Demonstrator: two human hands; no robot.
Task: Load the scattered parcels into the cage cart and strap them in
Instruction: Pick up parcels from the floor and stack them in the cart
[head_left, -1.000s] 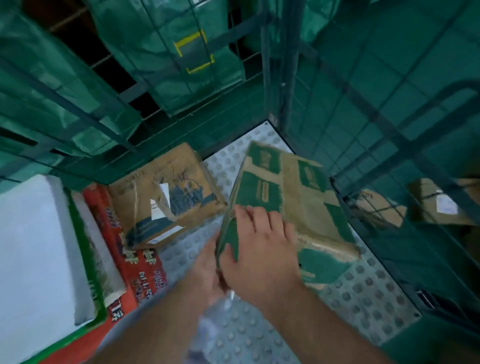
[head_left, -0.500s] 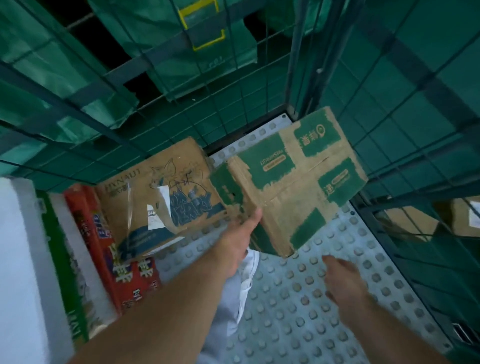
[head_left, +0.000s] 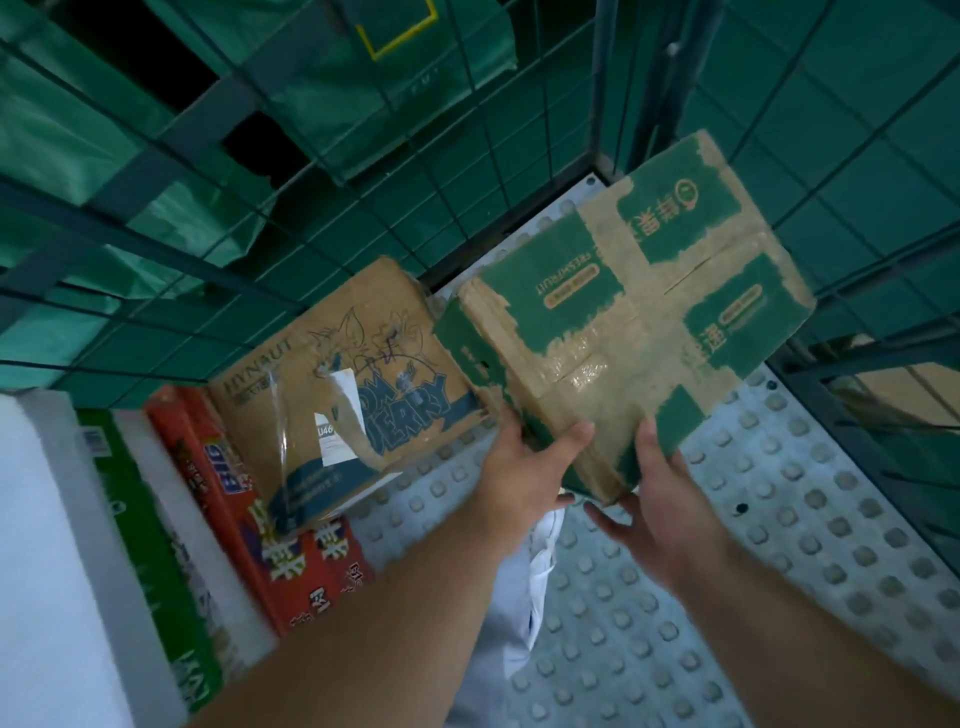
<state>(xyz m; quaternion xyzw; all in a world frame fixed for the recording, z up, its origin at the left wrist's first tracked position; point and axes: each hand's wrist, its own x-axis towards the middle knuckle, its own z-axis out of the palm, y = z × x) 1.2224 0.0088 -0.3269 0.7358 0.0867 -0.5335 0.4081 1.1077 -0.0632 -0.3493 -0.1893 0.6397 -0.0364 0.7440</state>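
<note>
Green-printed brown cardboard: the fruit carton (head_left: 639, 322) was inside the cage cart, tilted over the far right corner of the studded floor (head_left: 810, 545), with its near edge lifted. Could not tell if its far edge touched the floor. The left hand (head_left: 519, 467) gripped the near left corner, thumb on the top face, fingers underneath. The right hand (head_left: 665, 488) pinched the near edge just beside it, thumb on top, fingers spread below.

The carton's left side was just beside the Tom and Jerry carton (head_left: 358, 384), contact unclear; that one sat tilted near the far mesh wall (head_left: 363, 218). Further left were a red box (head_left: 296, 551), a green-and-white box (head_left: 145, 519) and a white foam box (head_left: 36, 545). A white plastic bag (head_left: 524, 597) lay on the floor under the left forearm. More parcels (head_left: 893, 389) showed outside the right mesh.

Step judged: seating this carton. Lower the near edge flat and slide it tight into the corner and against the neighbour. Clear the fingers before it drops and keep the bag from being trapped. The cardboard looked worn, so support it from below.
</note>
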